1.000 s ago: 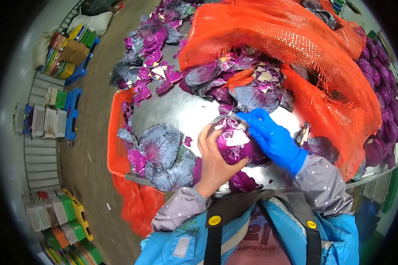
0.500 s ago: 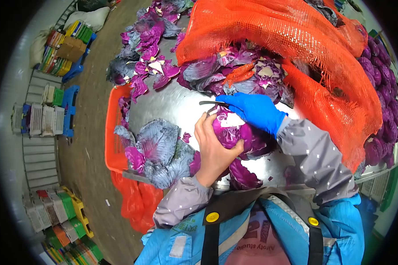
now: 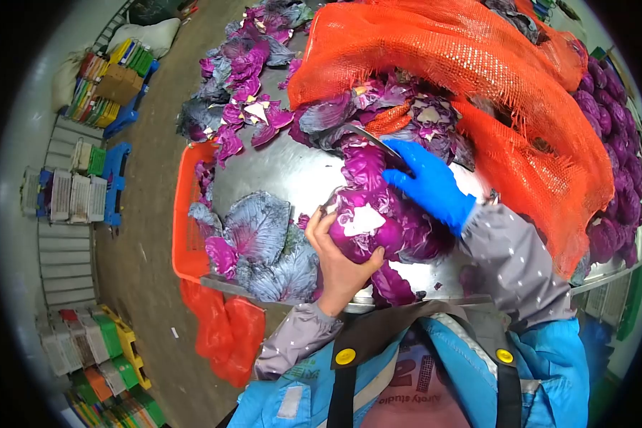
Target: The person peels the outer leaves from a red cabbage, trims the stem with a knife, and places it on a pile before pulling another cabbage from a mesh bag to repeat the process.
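Note:
My bare left hand (image 3: 344,267) cups the near left side of a red cabbage (image 3: 384,241), fingers and thumb around it. The pale cut stem of the cabbage faces up. My right hand (image 3: 435,191), in a blue glove, is closed on a knife whose dark, thin blade (image 3: 369,137) points up and left. A purple leaf (image 3: 364,168) stands out from the far side of the cabbage, right by the gloved fingers. The knife handle is hidden in the glove.
Trimmed outer leaves (image 3: 255,227) lie on the metal table (image 3: 296,175), beside an orange crate (image 3: 185,242). Orange mesh sacks (image 3: 435,46) cover the far right. Purple cabbages (image 3: 624,192) are piled at the right edge. Stacked crates (image 3: 75,192) stand on the floor at left.
My right hand has moved right and toward me, away from the stem, and the blade now points up and left. A leaf now stands out from the cabbage, its cut stem more exposed.

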Motion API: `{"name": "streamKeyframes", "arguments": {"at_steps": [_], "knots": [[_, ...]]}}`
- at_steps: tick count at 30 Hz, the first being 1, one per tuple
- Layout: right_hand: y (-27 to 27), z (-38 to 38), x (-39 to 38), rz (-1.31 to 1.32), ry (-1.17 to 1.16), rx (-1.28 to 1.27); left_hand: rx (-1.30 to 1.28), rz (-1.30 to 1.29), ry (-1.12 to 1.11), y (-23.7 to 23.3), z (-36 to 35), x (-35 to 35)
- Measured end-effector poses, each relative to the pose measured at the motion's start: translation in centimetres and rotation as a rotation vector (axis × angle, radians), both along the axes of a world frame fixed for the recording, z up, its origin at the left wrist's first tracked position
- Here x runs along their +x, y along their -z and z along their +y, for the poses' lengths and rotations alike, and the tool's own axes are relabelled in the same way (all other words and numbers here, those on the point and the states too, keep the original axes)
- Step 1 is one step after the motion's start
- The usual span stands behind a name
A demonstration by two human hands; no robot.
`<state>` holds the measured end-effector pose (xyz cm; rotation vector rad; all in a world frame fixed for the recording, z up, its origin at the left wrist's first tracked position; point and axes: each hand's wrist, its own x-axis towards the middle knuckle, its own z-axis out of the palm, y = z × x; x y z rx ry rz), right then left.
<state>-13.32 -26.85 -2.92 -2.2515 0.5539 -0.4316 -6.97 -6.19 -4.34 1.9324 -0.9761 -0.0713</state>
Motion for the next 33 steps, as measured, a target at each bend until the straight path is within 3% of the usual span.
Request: {"name": "streamKeyframes", "arguments": {"at_steps": [3,4,6,10,15,18,20,22,24,25,26,28,30,32,33], "knots": [[-3.2,3.0,-1.8,0.123,0.016,0.153,0.008,0.003,-0.039,-0.1,-0.4,-0.5],[-3.2,2.9,-1.9,0.122,0.024,0.152,0.011,-0.009,-0.039,-0.2,-0.6,-0.6],[-2.8,2.7,-2.0,0.307,0.0,0.443,0.019,-0.032,-0.024,-0.5,-0.9,-0.8],[-0.7,1.4,-2.6,0.271,0.021,0.671,0.03,-0.063,-0.007,-0.7,-1.3,-1.5],[0.1,2.5,-3.1,0.108,0.079,0.537,0.028,-0.023,0.023,-0.8,-1.6,-1.3],[-1.6,3.6,-3.7,0.291,0.115,0.443,0.04,-0.03,0.042,-1.0,-1.4,-0.9],[1.6,4.2,-4.9,0.09,0.358,0.019,0.034,-0.005,0.003,-0.8,-1.1,-0.4],[4.8,2.6,-6.7,0.011,0.369,0.092,0.035,0.033,-0.028,0.0,-0.5,0.6],[5.6,1.2,-7.0,0.117,0.384,0.281,0.022,0.037,0.028,0.3,-0.1,1.6],[5.9,0.5,-6.8,0.132,0.408,0.239,0.027,0.038,0.026,0.2,0.2,1.8],[5.9,-0.3,-6.6,0.063,0.35,0.281,0.042,0.052,0.092,-0.1,0.4,2.1],[2.3,-1.1,-6.3,0.101,0.332,0.047,0.057,0.105,0.226,-0.3,0.8,3.0],[1.1,-1.3,-5.5,0.095,0.316,-0.002,0.145,0.14,0.493,-1.7,0.6,4.5],[-0.8,0.1,-3.9,-0.274,0.023,0.268,0.273,0.013,0.717,-3.4,-0.2,5.5],[-0.9,0.7,-3.4,-0.159,-0.06,0.387,0.355,-0.069,0.734,-4.3,-0.7,6.0]]}}
